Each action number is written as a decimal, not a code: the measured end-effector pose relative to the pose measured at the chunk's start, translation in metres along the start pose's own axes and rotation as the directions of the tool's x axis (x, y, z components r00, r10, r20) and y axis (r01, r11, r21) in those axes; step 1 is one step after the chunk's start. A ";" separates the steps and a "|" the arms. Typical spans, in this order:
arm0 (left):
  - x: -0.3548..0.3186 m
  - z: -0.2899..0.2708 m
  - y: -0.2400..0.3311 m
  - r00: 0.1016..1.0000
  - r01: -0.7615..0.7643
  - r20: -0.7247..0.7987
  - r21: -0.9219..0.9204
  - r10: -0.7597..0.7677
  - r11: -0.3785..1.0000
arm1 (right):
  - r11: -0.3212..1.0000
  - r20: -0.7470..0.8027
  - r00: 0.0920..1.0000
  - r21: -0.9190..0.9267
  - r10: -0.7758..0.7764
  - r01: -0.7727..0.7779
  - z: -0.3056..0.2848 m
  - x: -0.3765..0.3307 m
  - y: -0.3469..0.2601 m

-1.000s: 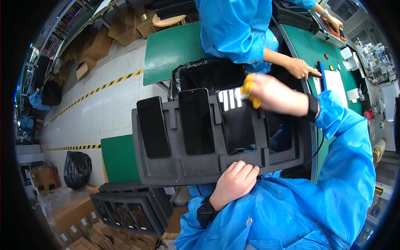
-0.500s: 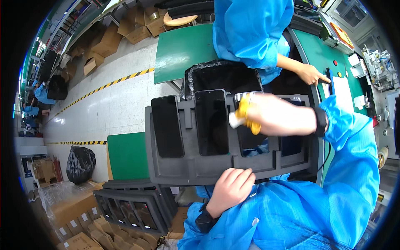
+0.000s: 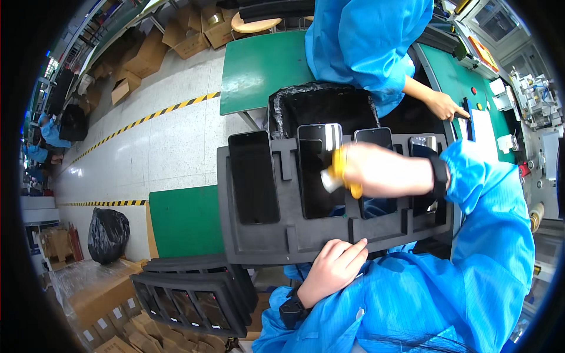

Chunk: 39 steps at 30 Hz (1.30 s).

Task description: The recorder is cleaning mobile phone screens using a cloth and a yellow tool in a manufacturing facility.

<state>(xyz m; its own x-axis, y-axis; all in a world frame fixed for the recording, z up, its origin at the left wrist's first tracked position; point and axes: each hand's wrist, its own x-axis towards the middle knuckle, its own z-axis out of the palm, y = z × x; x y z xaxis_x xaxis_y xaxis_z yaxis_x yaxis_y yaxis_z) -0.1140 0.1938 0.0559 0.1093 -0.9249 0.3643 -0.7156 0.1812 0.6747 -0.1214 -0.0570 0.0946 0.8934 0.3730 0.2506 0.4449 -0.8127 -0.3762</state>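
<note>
The left hand (image 3: 334, 272) is gripping the near edge of the dark foam tray (image 3: 276, 232), held up at chest height, while the right hand (image 3: 376, 172), wearing yellow finger cots, is clenching a small white piece over the second phone (image 3: 318, 176) lying in its slot.

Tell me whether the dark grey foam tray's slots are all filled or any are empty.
All filled: the dark grey foam tray shows four slots, each holding a black phone. The right hand covers parts of two.

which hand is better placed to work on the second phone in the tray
Right. The right hand is already over the second phone, while the left hand grips the tray at its near edge.
</note>
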 end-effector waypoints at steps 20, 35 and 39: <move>-0.003 -0.001 -0.001 1.000 -0.002 -0.008 -0.030 0.001 1.000 | 0.987 0.117 0.982 -0.047 -0.147 0.153 0.037 0.041 -0.031; -0.037 -0.034 -0.026 0.945 0.134 -0.310 0.075 -0.105 0.988 | 0.978 0.069 0.990 -0.161 -0.123 0.132 0.045 0.126 0.004; -0.036 -0.035 -0.028 0.939 0.128 -0.330 0.075 -0.097 0.989 | 0.981 -0.045 0.987 -0.109 0.155 -0.159 0.023 0.151 0.039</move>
<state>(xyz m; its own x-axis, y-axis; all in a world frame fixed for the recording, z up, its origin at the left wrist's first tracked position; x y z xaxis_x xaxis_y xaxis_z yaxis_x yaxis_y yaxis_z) -0.0731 0.2339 0.0463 0.3995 -0.7756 0.4887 -0.7453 0.0355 0.6657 0.0323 -0.0225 0.0973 0.9479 0.2216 0.2288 0.2872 -0.9055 -0.3123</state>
